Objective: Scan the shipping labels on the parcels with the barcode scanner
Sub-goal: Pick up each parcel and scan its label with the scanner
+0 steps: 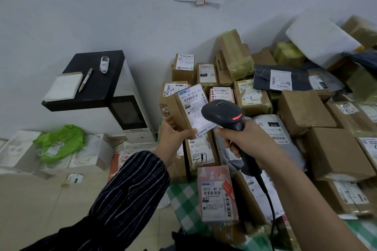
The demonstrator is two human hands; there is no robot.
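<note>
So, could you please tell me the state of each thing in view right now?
held parcel: lifted, tilted, label facing scanner
barcode scanner: red light on, aimed at label
left grip: holds the parcel
right grip: holds the scanner
pen: lying flat on black cabinet

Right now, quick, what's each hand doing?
Left hand: holding a small labelled parcel by its lower end.
Right hand: closed round the handle of the barcode scanner.
</note>
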